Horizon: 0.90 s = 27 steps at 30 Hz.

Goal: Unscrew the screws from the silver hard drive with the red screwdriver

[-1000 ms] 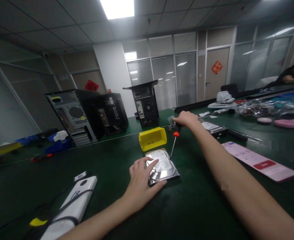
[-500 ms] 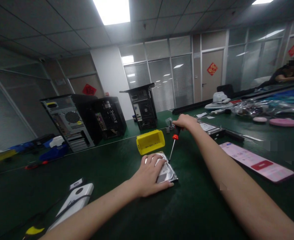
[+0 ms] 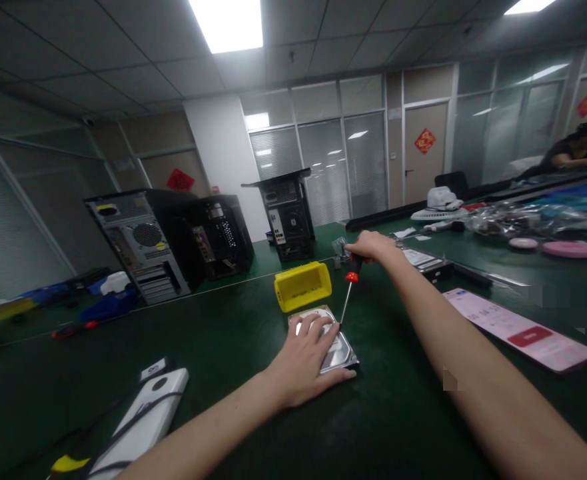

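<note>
A silver hard drive (image 3: 340,353) lies on the green table, partly covered by my left hand (image 3: 303,360). That hand rests over it with fingers spread, the thumb along its near edge. My right hand (image 3: 370,247) is wrapped round the dark handle of a red-and-black screwdriver (image 3: 352,276). The shaft slants down, its tip at the drive's right edge beside my left fingertips. Just behind the drive stands a yellow bin (image 3: 303,287) with small pieces inside, too small to name.
Computer cases (image 3: 288,220) stand at the back and left. On the right lie a pink-screened phone (image 3: 523,330), another hard drive (image 3: 423,259) and plastic bags. A white power strip (image 3: 143,420) is at the front left. A person leans on a table at far right.
My left hand has shifted slightly toward me and right on the drive, uncovering more of its far end. The screwdriver stays at the drive's right edge. The whole view has shifted a little.
</note>
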{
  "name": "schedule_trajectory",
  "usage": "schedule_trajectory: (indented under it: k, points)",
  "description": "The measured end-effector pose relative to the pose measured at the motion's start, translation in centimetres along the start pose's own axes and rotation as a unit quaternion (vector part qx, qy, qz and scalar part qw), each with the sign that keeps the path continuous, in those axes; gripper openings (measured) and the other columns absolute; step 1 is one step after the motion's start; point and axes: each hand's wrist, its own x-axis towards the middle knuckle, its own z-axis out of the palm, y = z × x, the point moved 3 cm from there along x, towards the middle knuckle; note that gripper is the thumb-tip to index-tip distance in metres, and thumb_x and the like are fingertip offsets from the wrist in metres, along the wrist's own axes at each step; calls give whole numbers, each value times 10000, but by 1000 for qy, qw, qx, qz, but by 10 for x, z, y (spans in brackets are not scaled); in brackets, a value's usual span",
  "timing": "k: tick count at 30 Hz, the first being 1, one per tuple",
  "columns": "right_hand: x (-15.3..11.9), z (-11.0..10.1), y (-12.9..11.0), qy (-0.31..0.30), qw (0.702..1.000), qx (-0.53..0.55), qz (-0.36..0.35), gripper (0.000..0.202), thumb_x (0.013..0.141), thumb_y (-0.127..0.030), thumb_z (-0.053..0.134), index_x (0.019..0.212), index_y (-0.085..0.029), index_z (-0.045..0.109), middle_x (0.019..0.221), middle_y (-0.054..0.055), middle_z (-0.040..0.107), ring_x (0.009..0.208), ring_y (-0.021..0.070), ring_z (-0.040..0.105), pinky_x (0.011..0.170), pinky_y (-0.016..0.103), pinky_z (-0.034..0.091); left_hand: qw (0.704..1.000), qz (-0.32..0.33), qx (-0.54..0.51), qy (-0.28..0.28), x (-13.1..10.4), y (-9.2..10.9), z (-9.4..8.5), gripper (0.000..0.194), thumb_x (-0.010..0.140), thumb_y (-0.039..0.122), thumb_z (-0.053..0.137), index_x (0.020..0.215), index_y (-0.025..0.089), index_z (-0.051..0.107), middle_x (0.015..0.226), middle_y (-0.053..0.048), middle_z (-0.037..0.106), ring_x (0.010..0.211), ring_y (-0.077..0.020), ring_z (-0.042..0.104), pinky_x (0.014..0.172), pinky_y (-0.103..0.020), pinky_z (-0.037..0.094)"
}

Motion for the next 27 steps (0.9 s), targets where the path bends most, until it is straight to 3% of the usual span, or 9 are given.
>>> schedule_trajectory:
  k: [5, 10, 13, 16, 20, 27]
  points:
    - [0, -7, 2, -5, 999, 21, -26, 419, 715, -514, 513, 838, -137, 646, 744, 122, 668, 730, 243, 649, 651, 332, 484, 1000, -15, 3, 22, -1, 2, 0, 678, 826, 675, 317, 1359, 258, 356, 1372, -78, 383, 1282, -321, 257, 1057, -502, 136]
    - [-5, -28, -2, 23, 996, 49, -71, 445, 750, -551, 486, 853, -143, 631, 785, 113, 670, 689, 199, 635, 614, 269, 462, 999, -26, 0, 31, -4, 2, 4, 687, 817, 682, 330, 1359, 259, 354, 1380, -79, 377, 1285, -323, 260, 1057, -504, 138]
    - [-12, -43, -8, 44, 988, 76, -124, 428, 765, -549, 480, 797, -144, 614, 768, 108, 666, 647, 185, 624, 574, 257, 450, 999, -21, 11, 41, -4, 1, 7, 701, 823, 682, 311, 1362, 235, 347, 1382, -89, 379, 1281, -320, 276, 1056, -502, 146]
    - [-24, -53, -17, 17, 976, 82, -203, 424, 739, -558, 523, 789, -146, 605, 734, 92, 656, 602, 171, 607, 534, 250, 441, 996, -24, 42, 71, -4, 1, 6, 719, 827, 677, 313, 1348, 185, 362, 1360, -111, 411, 1255, -307, 324, 1048, -490, 172]
    - [-38, -57, -28, -24, 957, 94, -274, 450, 707, -584, 557, 778, -143, 603, 676, 76, 634, 525, 148, 570, 502, 255, 433, 993, -9, 73, 90, -13, 4, 0, 675, 843, 637, 352, 1339, 179, 372, 1338, -114, 449, 1226, -288, 376, 1037, -482, 200]
    - [-43, -53, -36, -28, 945, 119, -303, 425, 732, -561, 544, 771, -140, 598, 714, 80, 650, 508, 140, 580, 538, 276, 445, 993, -38, 57, 97, -44, 11, 3, 455, 915, 440, 393, 1320, 233, 389, 1322, -64, 499, 1196, -260, 447, 1014, -502, 228]
